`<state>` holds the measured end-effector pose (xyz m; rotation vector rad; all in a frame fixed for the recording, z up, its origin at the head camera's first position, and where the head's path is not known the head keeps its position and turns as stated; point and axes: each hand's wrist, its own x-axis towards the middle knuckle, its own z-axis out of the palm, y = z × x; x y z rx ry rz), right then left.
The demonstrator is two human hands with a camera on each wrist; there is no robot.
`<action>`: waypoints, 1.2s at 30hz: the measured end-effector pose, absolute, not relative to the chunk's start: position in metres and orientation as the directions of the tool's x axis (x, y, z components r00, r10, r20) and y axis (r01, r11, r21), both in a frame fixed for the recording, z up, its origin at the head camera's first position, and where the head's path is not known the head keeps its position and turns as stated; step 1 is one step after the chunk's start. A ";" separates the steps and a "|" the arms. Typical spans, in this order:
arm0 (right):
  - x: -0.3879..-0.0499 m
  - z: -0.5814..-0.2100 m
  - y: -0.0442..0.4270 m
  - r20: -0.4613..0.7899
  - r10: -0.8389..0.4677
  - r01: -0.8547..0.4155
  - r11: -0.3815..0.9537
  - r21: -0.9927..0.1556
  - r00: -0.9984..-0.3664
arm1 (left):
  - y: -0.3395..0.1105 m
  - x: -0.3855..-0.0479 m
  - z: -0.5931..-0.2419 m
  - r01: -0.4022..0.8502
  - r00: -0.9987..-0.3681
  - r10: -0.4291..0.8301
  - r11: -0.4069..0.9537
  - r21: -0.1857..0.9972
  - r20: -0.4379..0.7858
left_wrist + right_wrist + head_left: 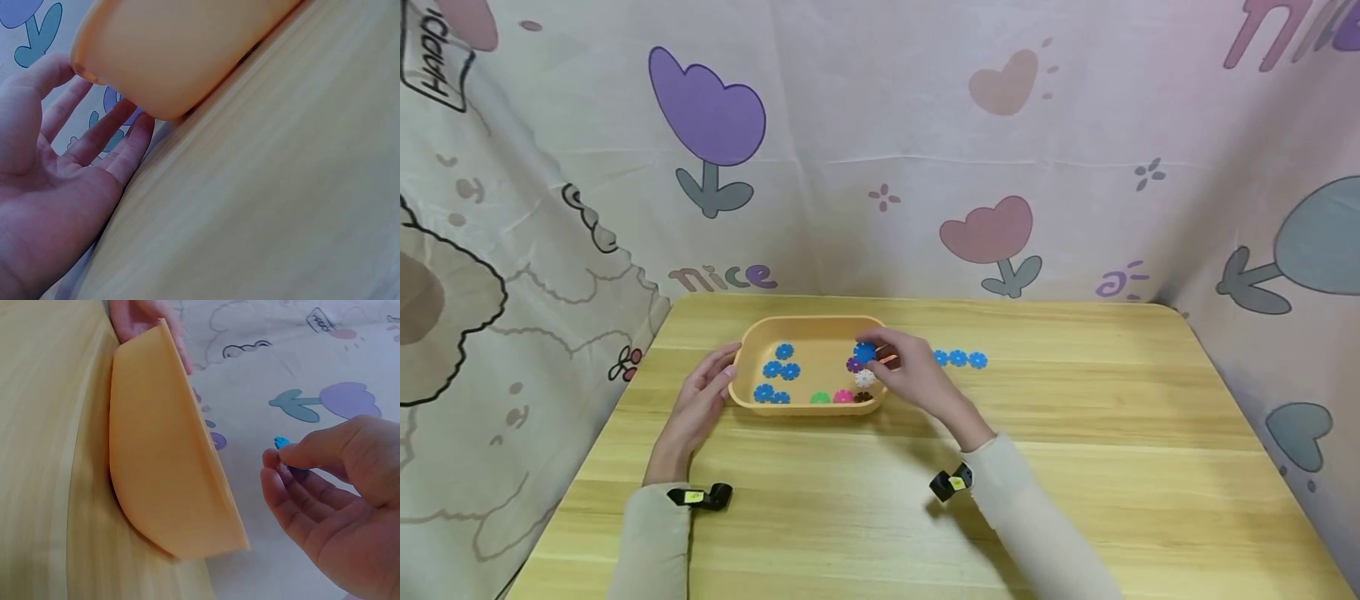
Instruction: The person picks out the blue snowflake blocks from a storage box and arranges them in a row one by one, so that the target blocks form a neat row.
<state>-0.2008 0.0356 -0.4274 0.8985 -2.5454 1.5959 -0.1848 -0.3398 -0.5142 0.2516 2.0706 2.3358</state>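
Observation:
A yellow-orange tray (805, 409) stands on the table, holding blue flower-shaped discs (772, 369) at its left and purple, white (865, 378), brown, pink (843, 397) and green (820, 398) ones at its right and front. The left hand (700, 400) touches the tray's left end with extended fingers; in the left wrist view the fingers (134, 140) lie against its wall (169, 56). Above the tray's right end, the right hand (917, 375) pinches a blue disc (864, 352) between thumb and fingers; the right wrist view shows this blue disc (282, 442) above the rim.
Right of the tray, several blue discs (958, 358) lie in a row on the wooden table (1075, 467), partly behind the right hand. A patterned cloth (850, 125) hangs behind the table and along its sides.

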 end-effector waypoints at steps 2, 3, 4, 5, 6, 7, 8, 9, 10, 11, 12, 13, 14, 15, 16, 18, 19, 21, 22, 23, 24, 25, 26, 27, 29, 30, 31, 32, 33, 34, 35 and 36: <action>-0.198 -0.427 0.044 0.297 -0.450 -0.464 0.327 -0.823 -0.843 | -0.339 -0.185 -0.515 0.096 -0.987 0.118 -0.124 0.988 0.110; -0.197 -0.428 0.048 0.301 -0.443 -0.467 0.333 -0.819 -0.845 | -0.339 -0.185 -0.515 0.094 -0.987 0.120 -0.123 0.988 0.109; -0.196 -0.427 0.051 0.304 -0.434 -0.466 0.339 -0.817 -0.848 | -0.338 -0.185 -0.515 0.094 -0.986 0.122 -0.123 0.988 0.109; -0.195 -0.428 0.055 0.310 -0.426 -0.469 0.345 -0.813 -0.850 | -0.339 -0.185 -0.515 0.094 -0.986 0.125 -0.123 0.988 0.109; -0.194 -0.428 0.059 0.314 -0.420 -0.472 0.351 -0.809 -0.851 | -0.339 -0.185 -0.515 0.096 -0.986 0.127 -0.124 0.988 0.111; -0.193 -0.429 0.063 0.320 -0.415 -0.476 0.357 -0.804 -0.852 | -0.339 -0.186 -0.516 0.098 -0.985 0.129 -0.125 0.987 0.114; -0.192 -0.429 0.066 0.322 -0.410 -0.477 0.365 -0.800 -0.853 | -0.339 -0.186 -0.516 0.101 -0.984 0.131 -0.127 0.987 0.117; -0.191 -0.429 0.070 0.324 -0.405 -0.478 0.371 -0.796 -0.855 | -0.339 -0.186 -0.516 0.103 -0.984 0.130 -0.128 0.986 0.120; -0.190 -0.429 0.073 0.327 -0.401 -0.478 0.372 -0.795 -0.856 | -0.339 -0.186 -0.516 0.105 -0.984 0.129 -0.131 0.986 0.121; -0.190 -0.430 0.076 0.328 -0.398 -0.478 0.374 -0.795 -0.857 | -0.339 -0.186 -0.516 0.105 -0.984 0.126 -0.132 0.986 0.122; -0.189 -0.431 0.080 0.328 -0.395 -0.476 0.374 -0.796 -0.858 | -0.339 -0.185 -0.516 0.106 -0.985 0.125 -0.131 0.986 0.122; -0.189 -0.431 0.083 0.329 -0.392 -0.476 0.375 -0.796 -0.859 | -0.339 -0.185 -0.516 0.105 -0.985 0.122 -0.132 0.986 0.122; -0.188 -0.432 0.087 0.330 -0.388 -0.474 0.373 -0.798 -0.861 | -0.339 -0.184 -0.516 0.105 -0.985 0.120 -0.133 0.986 0.121; -0.188 -0.433 0.090 0.332 -0.384 -0.473 0.370 -0.800 -0.862 | -0.339 -0.183 -0.516 0.106 -0.986 0.117 -0.135 0.985 0.123; -0.188 -0.434 0.094 0.335 -0.378 -0.472 0.365 -0.803 -0.863 | -0.339 -0.183 -0.516 0.107 -0.985 0.117 -0.137 0.985 0.124; -0.187 -0.435 0.102 0.341 -0.366 -0.470 0.363 -0.805 -0.866 | -0.340 -0.182 -0.516 0.110 -0.984 0.124 -0.142 0.984 0.128; -0.187 -0.435 0.106 0.343 -0.356 -0.467 0.365 -0.806 -0.869 | -0.340 -0.182 -0.516 0.111 -0.984 0.125 -0.145 0.983 0.129; -0.186 -0.436 0.115 0.343 -0.332 -0.456 0.371 -0.809 -0.879 | -0.340 -0.182 -0.517 0.109 -0.984 0.127 -0.143 0.984 0.127; -0.186 -0.436 0.119 0.341 -0.320 -0.449 0.378 -0.810 -0.884 | -0.340 -0.182 -0.517 0.105 -0.984 0.127 -0.139 0.985 0.123; -0.186 -0.436 0.123 0.338 -0.307 -0.440 0.384 -0.811 -0.890 | -0.340 -0.183 -0.517 0.101 -0.985 0.127 -0.136 0.986 0.119; -0.186 -0.436 0.127 0.333 -0.295 -0.431 0.392 -0.813 -0.896 | -0.340 -0.183 -0.517 0.098 -0.985 0.126 -0.132 0.986 0.115; -0.186 -0.436 0.130 0.329 -0.284 -0.422 0.396 -0.815 -0.901 | -0.340 -0.183 -0.516 0.094 -0.987 0.120 -0.126 0.988 0.109; -0.186 -0.436 0.134 0.325 -0.272 -0.414 0.402 -0.817 -0.906 | -0.340 -0.183 -0.516 0.092 -0.987 0.120 -0.125 0.988 0.107; -0.186 -0.436 0.137 0.320 -0.261 -0.404 0.406 -0.820 -0.911 | -0.339 -0.183 -0.516 0.090 -0.987 0.119 -0.122 0.988 0.104; -0.188 -0.438 0.143 0.314 -0.235 -0.387 0.411 -0.825 -0.920 | -0.339 -0.184 -0.515 0.093 -0.986 0.123 -0.125 0.988 0.108; -0.189 -0.439 0.146 0.313 -0.221 -0.379 0.411 -0.829 -0.924 | -0.339 -0.184 -0.514 0.094 -0.986 0.122 -0.127 0.987 0.109; -0.190 -0.440 0.149 0.314 -0.204 -0.372 0.410 -0.833 -0.927 | -0.339 -0.184 -0.514 0.095 -0.986 0.122 -0.128 0.987 0.110; -0.192 -0.442 0.153 0.315 -0.185 -0.365 0.411 -0.836 -0.931 | -0.339 -0.184 -0.513 0.095 -0.986 0.122 -0.131 0.987 0.112; -0.194 -0.444 0.156 0.315 -0.167 -0.356 0.411 -0.839 -0.934 | -0.339 -0.184 -0.513 0.095 -0.986 0.122 -0.130 0.987 0.112; -0.196 -0.446 0.160 0.314 -0.150 -0.348 0.414 -0.841 -0.937 | -0.339 -0.184 -0.513 0.097 -0.986 0.122 -0.133 0.986 0.113; -0.197 -0.447 0.163 0.312 -0.135 -0.340 0.420 -0.842 -0.940 | -0.339 -0.184 -0.513 0.099 -0.985 0.125 -0.139 0.985 0.117; -0.199 -0.449 0.167 0.307 -0.122 -0.329 0.427 -0.842 -0.944 | -0.339 -0.184 -0.514 0.098 -0.986 0.120 -0.139 0.986 0.115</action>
